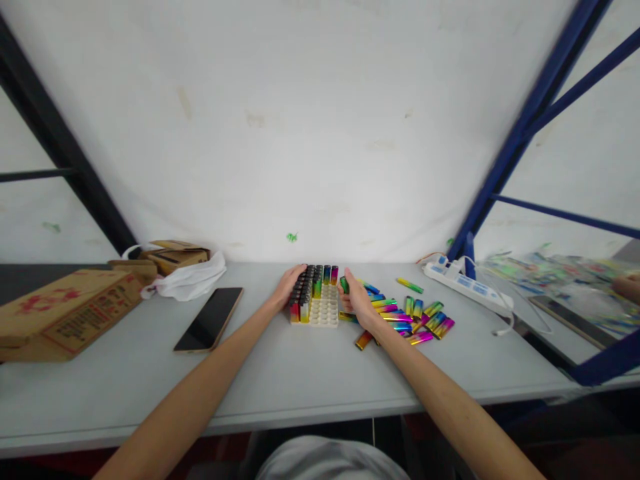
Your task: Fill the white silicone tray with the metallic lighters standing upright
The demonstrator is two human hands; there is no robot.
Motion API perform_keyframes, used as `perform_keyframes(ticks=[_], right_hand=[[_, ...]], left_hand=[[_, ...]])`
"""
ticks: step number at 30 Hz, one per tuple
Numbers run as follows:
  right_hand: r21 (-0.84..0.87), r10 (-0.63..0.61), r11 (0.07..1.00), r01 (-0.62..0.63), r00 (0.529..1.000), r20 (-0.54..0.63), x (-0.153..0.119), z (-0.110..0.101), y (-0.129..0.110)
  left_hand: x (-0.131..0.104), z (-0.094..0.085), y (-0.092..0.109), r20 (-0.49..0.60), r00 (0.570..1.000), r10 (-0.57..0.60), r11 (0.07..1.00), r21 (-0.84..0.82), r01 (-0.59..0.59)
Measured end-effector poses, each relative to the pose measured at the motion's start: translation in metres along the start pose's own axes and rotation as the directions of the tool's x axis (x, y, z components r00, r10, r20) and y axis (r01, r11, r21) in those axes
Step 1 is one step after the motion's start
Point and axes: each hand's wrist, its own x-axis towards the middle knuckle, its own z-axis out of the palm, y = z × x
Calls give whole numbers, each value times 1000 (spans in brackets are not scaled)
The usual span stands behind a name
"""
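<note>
A white tray (pixel 325 315) with rows of round sockets sits in the middle of the table. Its left and far sockets hold upright lighters (pixel 303 293), many with black tops, some with shiny rainbow bodies. My left hand (pixel 287 288) is wrapped against the tray's left side, its fingers curled at the far-left corner and partly hidden. Just right of the tray, my right hand (pixel 356 297) is closed on a green metallic lighter case (pixel 344 285). Beside and beyond that wrist lies a loose pile of rainbow metallic lighter cases (pixel 400 317).
A smartphone (pixel 210 320) lies left of the tray, near a white plastic bag (pixel 187 280) and cardboard boxes (pixel 70 310). A white power strip (pixel 467 285) with cables is at the right, by a blue metal frame (pixel 500 160). At the far right edge, another person's hand (pixel 627 287) shows.
</note>
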Motion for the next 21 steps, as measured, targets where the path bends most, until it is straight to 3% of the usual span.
perform_keyframes(ticks=[3, 6, 11, 14, 21], right_hand=[[-80, -150, 985, 154, 987, 54, 2, -2, -1], [-287, -297, 908, 306, 952, 73, 2, -3, -4], [-626, -509, 618, 476, 849, 142, -4, -2, -5], [-739, -550, 484, 470, 820, 161, -8, 1, -8], [-727, -507, 513, 456, 844, 172, -5, 6, -3]], left_hand=[[1, 0, -1, 7, 1000, 9, 1000, 4, -9], [3, 0, -4, -3, 1000, 13, 1000, 11, -13], [2, 0, -5, 2, 1000, 16, 1000, -3, -16], [2, 0, -3, -6, 999, 39, 999, 6, -39], [3, 1, -3, -17, 999, 36, 999, 32, -36]])
